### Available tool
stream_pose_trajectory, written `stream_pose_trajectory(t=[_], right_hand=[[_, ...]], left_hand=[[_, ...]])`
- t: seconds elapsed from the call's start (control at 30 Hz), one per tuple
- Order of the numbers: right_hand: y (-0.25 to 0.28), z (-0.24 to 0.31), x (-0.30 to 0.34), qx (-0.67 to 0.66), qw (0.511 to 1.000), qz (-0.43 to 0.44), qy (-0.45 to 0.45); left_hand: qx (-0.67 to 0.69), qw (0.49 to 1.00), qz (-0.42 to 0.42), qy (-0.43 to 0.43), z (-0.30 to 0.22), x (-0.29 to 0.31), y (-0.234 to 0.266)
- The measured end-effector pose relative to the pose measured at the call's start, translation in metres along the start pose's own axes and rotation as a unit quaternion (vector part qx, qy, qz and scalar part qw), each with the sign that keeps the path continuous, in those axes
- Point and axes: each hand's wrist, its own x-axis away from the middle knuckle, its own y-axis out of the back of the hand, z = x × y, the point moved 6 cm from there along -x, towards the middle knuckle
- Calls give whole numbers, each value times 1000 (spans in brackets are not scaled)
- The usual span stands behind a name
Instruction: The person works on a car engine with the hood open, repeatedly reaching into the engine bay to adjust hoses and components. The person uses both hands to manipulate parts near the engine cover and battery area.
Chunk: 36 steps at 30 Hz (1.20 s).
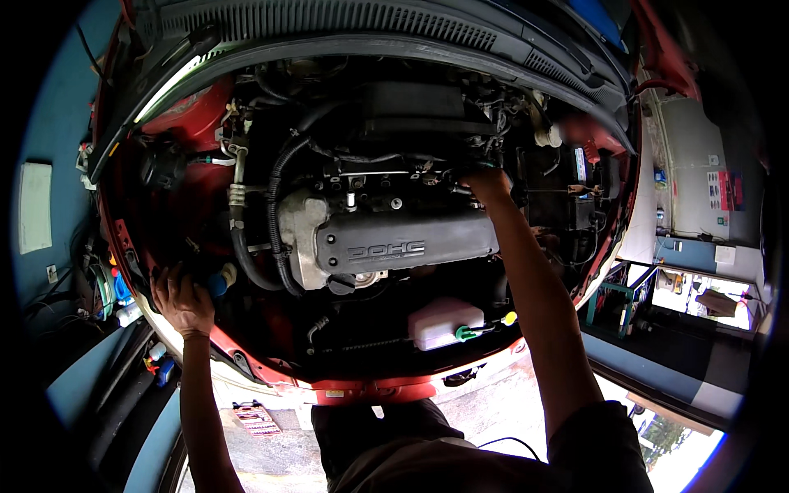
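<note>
My right arm crosses the red car's engine bay. My right hand (488,184) is at the back right corner of the black engine cover (411,242), among dark hoses and wiring. Its fingers look bent and closed, but whatever they grip is hidden in shadow. On the left, my left hand (182,302) lies on the front left edge of the bay, fingers spread and holding nothing. Just beside it is a blue cap-like part (217,284). A black oil filler cap (342,284) sits at the cover's near left end.
A ribbed black hose (278,193) curves along the engine's left side. The battery (563,181) stands to the right of my right forearm. Nearer me is a whitish reservoir (445,324) with a green fitting. A red tool case (256,419) lies on the floor at lower left.
</note>
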Motion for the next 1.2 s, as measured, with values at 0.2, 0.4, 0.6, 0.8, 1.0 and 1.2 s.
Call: stream_pose_trajectory(t=[0.2, 0.4, 0.6, 0.8, 1.0, 1.2], right_hand=[[-3, -31, -11, -74, 993, -87, -3], [-2, -10, -18, -46, 995, -85, 24], [11, -28, -3, -38, 994, -105, 17], [11, -15, -13, -27, 995, -93, 31], [17, -7, -19, -5, 995, -95, 30], [6, 1, -21, 8, 995, -92, 31]], left_hand=[[19, 1000, -16, 2, -6, -5, -2], [-6, 1000, -24, 13, 7, 6, 7], [-37, 999, -23, -27, 8, 2, -14], [-61, 994, -61, -60, 25, 20, -16], [20, 992, -112, -49, 4, 10, 22], [46, 991, -122, -28, 4, 14, 28]])
